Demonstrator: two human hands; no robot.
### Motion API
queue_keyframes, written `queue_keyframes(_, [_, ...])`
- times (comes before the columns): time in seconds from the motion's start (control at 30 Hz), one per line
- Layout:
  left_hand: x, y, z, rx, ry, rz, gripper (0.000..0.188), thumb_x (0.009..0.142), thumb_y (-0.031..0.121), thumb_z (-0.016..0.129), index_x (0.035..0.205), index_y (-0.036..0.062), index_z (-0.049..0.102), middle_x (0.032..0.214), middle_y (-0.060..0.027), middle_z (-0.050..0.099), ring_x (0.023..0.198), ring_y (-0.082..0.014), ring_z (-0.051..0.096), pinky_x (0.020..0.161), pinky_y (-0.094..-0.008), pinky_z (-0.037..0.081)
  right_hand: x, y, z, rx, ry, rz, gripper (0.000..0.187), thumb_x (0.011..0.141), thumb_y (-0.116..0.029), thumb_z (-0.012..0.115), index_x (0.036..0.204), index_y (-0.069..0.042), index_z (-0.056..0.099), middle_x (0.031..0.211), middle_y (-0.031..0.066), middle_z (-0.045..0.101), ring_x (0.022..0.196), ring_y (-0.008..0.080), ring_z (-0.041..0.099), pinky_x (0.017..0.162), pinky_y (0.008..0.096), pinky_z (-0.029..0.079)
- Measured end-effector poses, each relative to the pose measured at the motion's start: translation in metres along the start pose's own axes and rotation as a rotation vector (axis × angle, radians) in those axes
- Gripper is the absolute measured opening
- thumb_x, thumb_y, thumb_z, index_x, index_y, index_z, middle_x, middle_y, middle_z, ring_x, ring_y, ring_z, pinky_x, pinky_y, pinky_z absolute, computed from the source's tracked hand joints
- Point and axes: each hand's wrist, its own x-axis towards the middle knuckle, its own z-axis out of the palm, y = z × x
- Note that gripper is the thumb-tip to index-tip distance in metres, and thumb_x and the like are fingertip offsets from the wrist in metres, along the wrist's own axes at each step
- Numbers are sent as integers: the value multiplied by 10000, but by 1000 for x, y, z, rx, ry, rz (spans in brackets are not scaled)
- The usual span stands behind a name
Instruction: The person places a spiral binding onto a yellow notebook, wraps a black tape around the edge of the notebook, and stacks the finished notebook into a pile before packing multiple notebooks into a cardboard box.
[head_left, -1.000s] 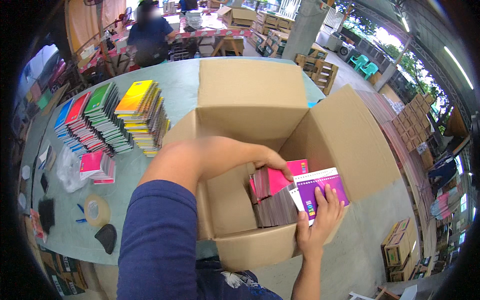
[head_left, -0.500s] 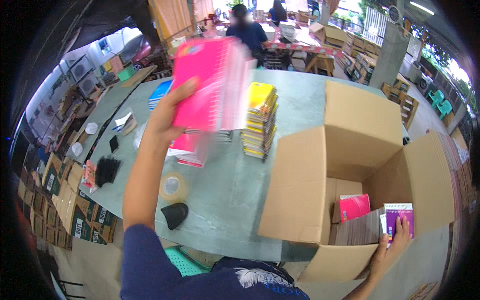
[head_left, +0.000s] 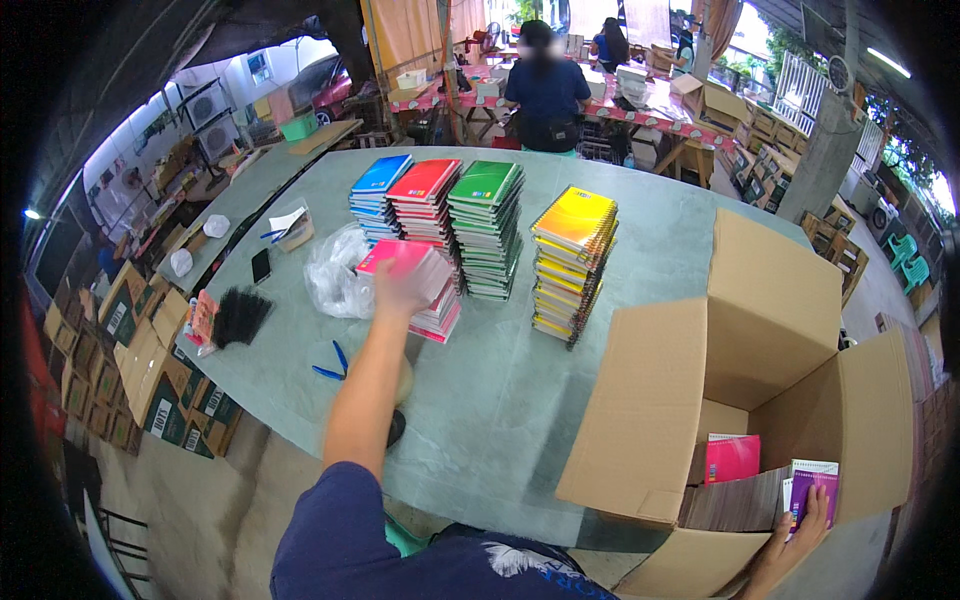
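Note:
My left hand [head_left: 399,291] reaches over the table to a stack of pink spiral notebooks [head_left: 438,322]. Motion smears its fingers, so its grip on the upper notebooks is unclear. My right hand [head_left: 812,518] is inside the near right corner of an open cardboard box [head_left: 632,405]. Its fingers lie stretched out on a purple spiral notebook [head_left: 808,490], thumb apart at the near side. Beside it, a tight row of notebooks [head_left: 735,505] stands on edge, and a pink notebook [head_left: 733,459] lies behind that row.
Blue [head_left: 381,174], red [head_left: 424,180], green [head_left: 487,184] and yellow notebook stacks [head_left: 575,218] stand across the table. Left of the pink stack are a crumpled plastic bag [head_left: 338,272], blue-handled pliers [head_left: 334,364], a phone [head_left: 261,266] and black bristles [head_left: 242,317]. A person [head_left: 548,85] is at a far table.
My left hand has lowered from mid-air, where it held a thick bundle of pink notebooks, to the pink stack. My right hand stays on the purple notebook. The view has shifted, revealing red and green stacks.

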Motion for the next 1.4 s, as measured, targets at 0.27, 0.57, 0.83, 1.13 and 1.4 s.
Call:
queue_keyframes(0.27, [47,-7,-23,67,230,251,356,753,347,561,1026,120,542,1027,-71,574,1017,-291,530,935,-449,398,-2,-10,-1,19,-8,-3,548,881,-409,380,1262,-25,465,1354,151,409,1271,315,344,1070,497,99])
queue_keyframes(0.57, [30,0,-51,347,203,300,624,772,468,595,1276,136,436,1254,-142,470,1212,-284,388,991,-480,327,2,-23,-21,36,-59,72,575,869,-445,399,1236,-10,480,1333,160,421,1268,327,335,1072,484,123])
queue_keyframes(0.83, [-134,-105,203,983,-347,891,406,833,170,552,1204,14,500,1142,-117,543,1005,-181,549,864,-317,421,19,-27,-12,172,45,26,617,843,-544,375,1098,-10,553,1177,184,496,1096,366,427,955,463,270])
queue_keyframes(1.13, [-145,-441,240,2587,-1715,-121,607,817,456,532,1124,-68,535,1028,-249,601,1003,-383,567,881,-427,443,13,-28,-1,239,77,30,630,801,-554,428,1110,-22,566,1156,176,512,1083,369,422,942,464,264])
queue_keyframes(1.4, [-110,-518,176,1966,-1327,-938,631,781,490,578,1177,4,507,1074,-177,601,1004,-301,578,889,-410,447,13,-22,1,198,37,29,552,759,-452,491,1117,-39,568,1182,165,495,1086,361,406,940,462,261])
